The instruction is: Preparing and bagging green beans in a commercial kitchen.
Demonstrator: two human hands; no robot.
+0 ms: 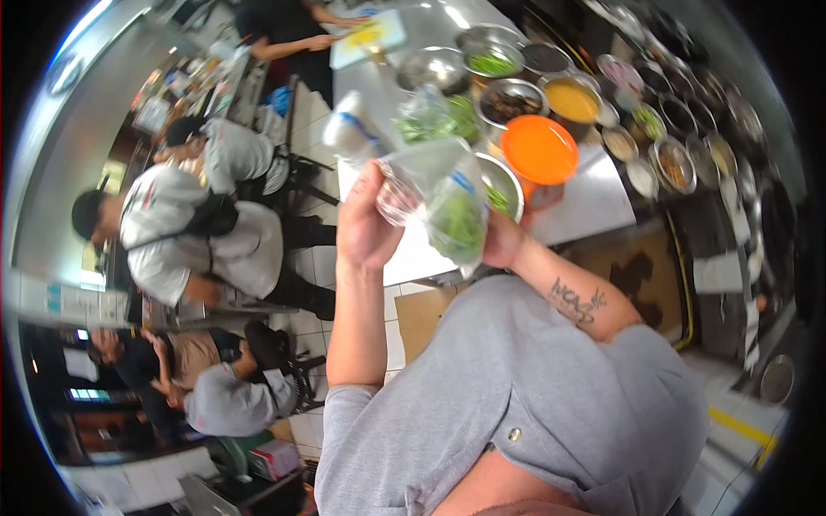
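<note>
Above the steel counter [594, 211], both hands' grips clutch a clear bag of greens [447, 206]

- Pretty clearly a busy restaurant kitchen, not someone's home
- long steel counter [594, 206] loaded with metal bowls [508, 101] of chopped greens, sauces and toppings
- several workers in matching grey shirts [198, 232] crowded alongside
- white tiled floor [314, 267], cutting board [370, 36] in use at the far end

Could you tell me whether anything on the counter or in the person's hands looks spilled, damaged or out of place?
Nothing stands out. Both hands, left hand and right hand, hold a clear plastic bag of green leaves above the counter; the metal bowls and the orange lid sit upright, with no spill visible.
</note>
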